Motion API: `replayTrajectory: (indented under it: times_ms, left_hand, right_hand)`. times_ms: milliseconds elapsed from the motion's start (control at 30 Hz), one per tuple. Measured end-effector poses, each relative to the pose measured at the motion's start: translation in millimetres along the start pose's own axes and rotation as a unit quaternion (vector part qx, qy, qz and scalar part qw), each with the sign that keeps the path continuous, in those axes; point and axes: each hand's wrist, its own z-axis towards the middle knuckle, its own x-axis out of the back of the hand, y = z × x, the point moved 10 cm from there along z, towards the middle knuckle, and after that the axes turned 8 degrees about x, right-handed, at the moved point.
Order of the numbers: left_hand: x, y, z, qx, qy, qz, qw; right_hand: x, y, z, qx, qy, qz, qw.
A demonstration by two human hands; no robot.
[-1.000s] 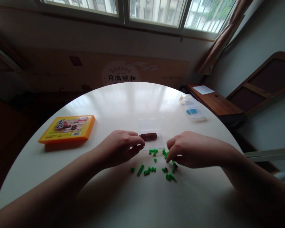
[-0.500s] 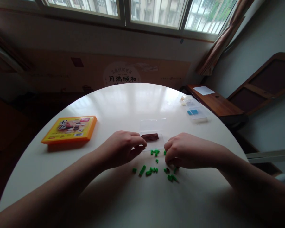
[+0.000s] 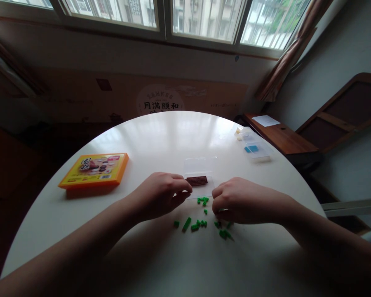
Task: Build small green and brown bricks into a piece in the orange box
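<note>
Right hand (image 3: 241, 202) curled, fingertips bunched on green bricks (image 3: 195, 225) scattered just in front of clear case (image 3: 199, 167); cannot tell if one is pinched. Left hand (image 3: 159, 198) fingertips pressed together at case's near-left edge. Bricks likely tiny, light, hard, slick: pinch by sides.

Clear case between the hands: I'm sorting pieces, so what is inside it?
Inside the clear case one brown brick strip shows, the only piece I can see in it. The left hand covers its near left corner, so anything there is hidden.
</note>
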Motion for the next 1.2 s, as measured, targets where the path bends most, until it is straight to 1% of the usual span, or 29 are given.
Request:
replayTrajectory:
  times_ms: [200, 300, 367, 433, 533, 600, 733, 867, 1000, 1200]
  left_hand:
    - [1.1, 0, 0, 0.006, -0.004, -0.009, 1.000]
    - [1.3, 1, 0, 0.003, -0.005, -0.007, 1.000]
    - [0.8, 1, 0, 0.001, -0.006, -0.006, 1.000]
    - [0.2, 1, 0, 0.001, -0.006, -0.005, 1.000]
    - [-1.1, 0, 1, 0.001, -0.010, -0.007, 1.000]
    - [-1.2, 0, 1, 0.001, -0.008, -0.006, 1.000]
    - [3.2, -3, 1, 0.015, 0.019, 0.013, 1.000]
    - [7.3, -6, 1, 0.035, 0.041, 0.035, 0.998]
    - [8.8, -5, 1, 0.034, 0.050, 0.040, 0.997]
    - [9.4, -2, 0, 0.022, 0.054, 0.036, 0.998]
  right_hand:
    - [2, -1, 0, 0.003, 0.008, -0.003, 1.000]
    - [7, 2, -2, 0.004, 0.028, 0.004, 1.000]
    - [12, 7, -4, 0.005, 0.056, 0.026, 0.998]
    - [19, 15, -6, -0.004, 0.099, 0.047, 0.994]
    - [29, 32, -10, -0.056, 0.170, 0.036, 0.983]
    - [31, 41, -12, -0.097, 0.194, 0.009, 0.976]
    - [26, 49, -11, -0.146, 0.178, -0.037, 0.972]
    - [21, 52, -8, -0.181, 0.157, -0.049, 0.970]
    - [18, 55, -6, -0.211, 0.149, -0.059, 0.964]
    - [13, 59, -3, -0.234, 0.136, -0.065, 0.960]
